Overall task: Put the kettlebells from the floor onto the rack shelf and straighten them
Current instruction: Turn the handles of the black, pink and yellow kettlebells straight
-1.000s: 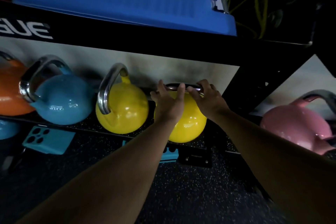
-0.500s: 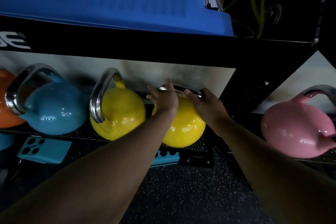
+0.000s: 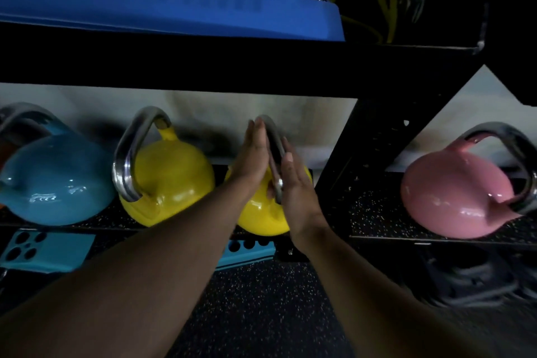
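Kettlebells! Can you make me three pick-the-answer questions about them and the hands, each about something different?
1. Where is the pink kettlebell?
A. right of the black post
B. on the blue mat
C. on the floor

2. How many yellow kettlebells are there?
A. one
B. two
C. four

3. How are the hands placed?
A. flat, either side of a handle
B. in fists
C. on the floor

Answers: 1 A, it sits alone past the post. 2 B, one beside another. 3 A, left hand and right hand sandwich the handle.
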